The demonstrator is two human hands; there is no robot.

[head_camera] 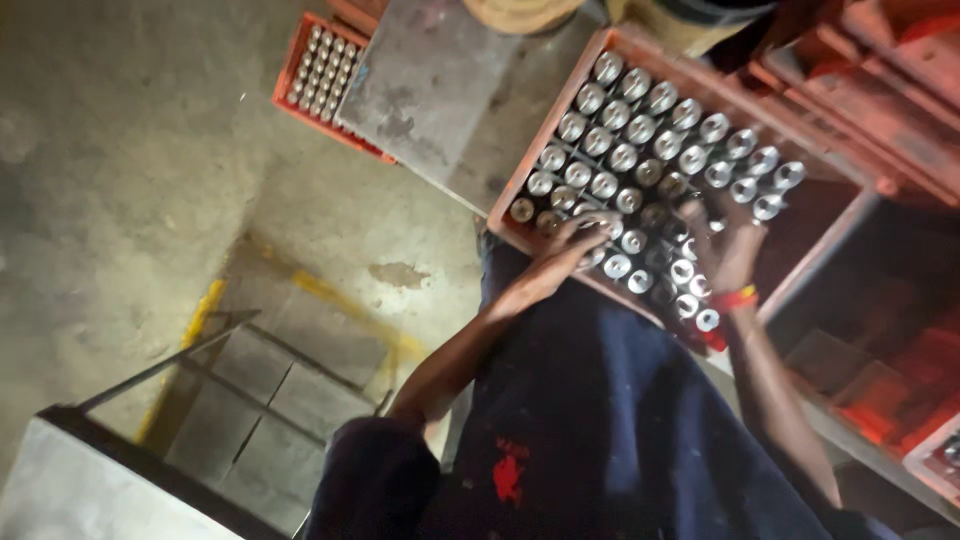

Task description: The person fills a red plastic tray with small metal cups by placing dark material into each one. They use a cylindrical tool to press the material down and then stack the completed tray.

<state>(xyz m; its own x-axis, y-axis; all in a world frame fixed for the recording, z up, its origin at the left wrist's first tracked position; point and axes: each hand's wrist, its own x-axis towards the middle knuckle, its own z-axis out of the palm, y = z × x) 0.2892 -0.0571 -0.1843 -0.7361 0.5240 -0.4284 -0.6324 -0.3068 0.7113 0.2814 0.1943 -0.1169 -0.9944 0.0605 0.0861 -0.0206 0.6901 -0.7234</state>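
Both my hands rest on the metal cylinders (640, 150) packed upright in one red crate (560, 130) against my lap: my left hand (560, 262) grips cylinders at the near edge, my right hand (730, 255) reaches among them, its grip unclear. Dozens fill the rows; blur prevents an exact count. A second red crate (322, 75) of cylinders sits on the concrete floor (130, 170).

Two red crates (545, 150) (300, 60) of silver-topped bottles (640, 130), dozens each; two hands (560, 262) (735, 255).
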